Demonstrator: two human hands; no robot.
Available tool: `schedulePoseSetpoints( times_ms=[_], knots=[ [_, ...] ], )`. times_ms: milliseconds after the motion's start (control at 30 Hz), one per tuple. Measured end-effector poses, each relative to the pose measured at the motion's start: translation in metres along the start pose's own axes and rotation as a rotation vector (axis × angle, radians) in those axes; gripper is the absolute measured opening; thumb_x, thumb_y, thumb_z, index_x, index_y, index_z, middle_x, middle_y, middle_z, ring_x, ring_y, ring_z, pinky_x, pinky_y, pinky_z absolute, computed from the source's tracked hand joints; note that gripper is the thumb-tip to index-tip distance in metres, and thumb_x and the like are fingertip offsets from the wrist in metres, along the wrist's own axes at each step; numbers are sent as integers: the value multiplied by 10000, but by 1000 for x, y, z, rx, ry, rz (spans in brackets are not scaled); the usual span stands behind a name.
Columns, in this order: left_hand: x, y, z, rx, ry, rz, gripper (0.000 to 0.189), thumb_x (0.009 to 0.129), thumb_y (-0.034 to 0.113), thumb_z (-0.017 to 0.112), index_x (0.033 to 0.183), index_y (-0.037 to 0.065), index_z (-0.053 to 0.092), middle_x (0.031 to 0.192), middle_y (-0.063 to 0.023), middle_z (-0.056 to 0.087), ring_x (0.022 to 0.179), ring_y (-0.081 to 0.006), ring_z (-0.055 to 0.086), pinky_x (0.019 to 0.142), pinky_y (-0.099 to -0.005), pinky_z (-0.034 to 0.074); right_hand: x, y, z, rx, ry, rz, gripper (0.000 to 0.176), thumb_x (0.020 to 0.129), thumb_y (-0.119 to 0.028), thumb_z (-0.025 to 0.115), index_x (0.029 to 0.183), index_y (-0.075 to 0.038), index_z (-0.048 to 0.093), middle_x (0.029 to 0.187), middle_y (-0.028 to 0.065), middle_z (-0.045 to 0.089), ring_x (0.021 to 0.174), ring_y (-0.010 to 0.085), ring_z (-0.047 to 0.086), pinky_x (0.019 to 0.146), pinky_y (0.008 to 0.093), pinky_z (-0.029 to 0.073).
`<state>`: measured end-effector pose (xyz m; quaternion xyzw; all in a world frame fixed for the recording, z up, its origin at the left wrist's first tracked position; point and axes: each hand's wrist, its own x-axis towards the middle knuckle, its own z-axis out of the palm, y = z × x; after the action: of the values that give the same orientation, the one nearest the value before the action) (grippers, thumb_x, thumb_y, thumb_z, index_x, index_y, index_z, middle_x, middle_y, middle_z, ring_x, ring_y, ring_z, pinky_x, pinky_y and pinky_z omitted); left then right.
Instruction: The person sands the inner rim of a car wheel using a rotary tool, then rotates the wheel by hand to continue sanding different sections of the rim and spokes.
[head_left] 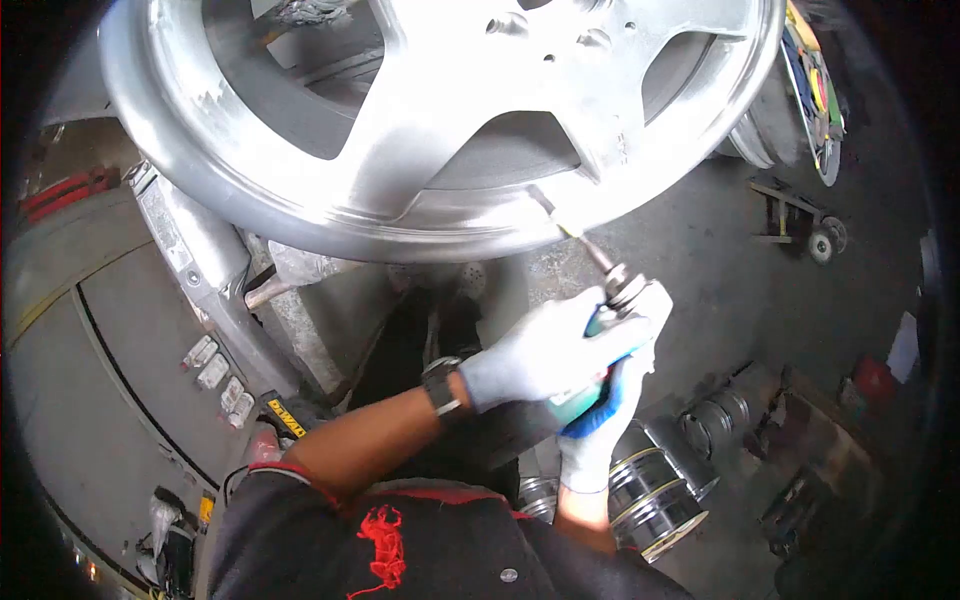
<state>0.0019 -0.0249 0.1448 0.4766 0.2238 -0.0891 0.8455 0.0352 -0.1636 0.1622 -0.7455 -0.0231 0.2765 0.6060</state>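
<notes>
A silver alloy wheel (pixel 440 130) fills the top of the view, spokes facing me, its lower rim nearest my hands. Both my hands wear white work gloves with blue palms. They are wrapped around a die grinder (pixel 575 403) with a teal body and a metal collar. From the collar a thin shaft (pixel 598 255) points up and left, its tip overlapping the wheel's lower rim. My left hand (pixel 535 352) grips over the top of the body. My right hand (pixel 622 395) closes around it from below and the right side.
Under the wheel's left side is a metal stand (pixel 195 255). Several polished rims (pixel 650 490) lie at lower right. A yellow-and-black DeWalt item (pixel 283 415) sits by my left elbow. Small pale blocks (pixel 212 372) lie at left. A wheeled cart (pixel 800 220) stands at right.
</notes>
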Motion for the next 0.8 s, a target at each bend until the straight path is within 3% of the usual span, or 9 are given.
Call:
schedulePoseSetpoints(
  times_ms=[33,200,300,367,467,500,600,667,800],
  knots=[
    [6,6,2,-149,-49,-45,458,972,357,623,1263,13,541,989,-80,696,868,-103,635,792,-295,518,4,-1,-2,21,51,13,522,1037,-397,456,1437,-64,410,1356,72,517,1227,179,510,1052,362,417],
    [27,-4,4,-194,-167,-31,452,981,366,608,1277,29,549,1051,-54,665,937,-90,593,841,-278,497,10,-10,8,141,206,29,500,1003,-388,511,1344,-27,451,1272,99,538,1174,199,526,1034,378,398],
    [15,-3,-3,-118,-131,46,449,988,373,592,1269,25,552,1030,-80,685,929,-117,629,836,-308,508,-1,0,3,-84,191,-43,523,986,-414,530,1323,-19,468,1276,104,533,1172,193,523,1026,374,396],
    [-4,1,-10,-110,-50,47,447,990,384,580,1246,18,559,1005,-117,707,925,-169,679,830,-339,519,-8,8,2,-178,62,-87,555,999,-423,526,1420,-73,434,1324,92,541,1200,194,536,1046,364,425],
    [-13,-7,-13,52,18,35,444,989,390,577,1223,13,566,982,-141,719,915,-214,707,810,-353,528,-15,5,16,17,80,14,542,960,-417,560,1300,-1,491,1287,114,521,1177,194,517,1012,362,398],
    [-12,-5,-13,38,10,42,447,988,398,578,1222,18,572,982,-132,723,904,-224,709,803,-351,531,-14,5,13,-60,27,-3,570,999,-426,516,1433,-69,418,1324,86,542,1215,198,532,1049,367,428],
    [6,-3,-9,27,-69,-64,453,989,404,576,1230,21,574,980,-130,722,897,-213,707,804,-343,532,-7,-1,16,70,150,58,471,1001,-368,513,1316,-18,493,1277,92,544,1156,186,541,1001,360,426],
    [14,-1,-7,20,-101,-60,464,989,414,572,1241,24,573,984,-133,721,896,-208,704,815,-330,528,-4,-6,19,61,219,64,436,1016,-343,493,1327,-37,487,1276,84,551,1152,178,549,1002,364,439],
    [12,-9,-7,4,-117,-33,472,990,421,565,1249,26,571,981,-141,718,885,-211,703,812,-325,527,-9,0,17,81,184,58,553,1022,-421,462,1443,-68,401,1360,85,520,1237,204,519,1065,380,418]
  ],
)
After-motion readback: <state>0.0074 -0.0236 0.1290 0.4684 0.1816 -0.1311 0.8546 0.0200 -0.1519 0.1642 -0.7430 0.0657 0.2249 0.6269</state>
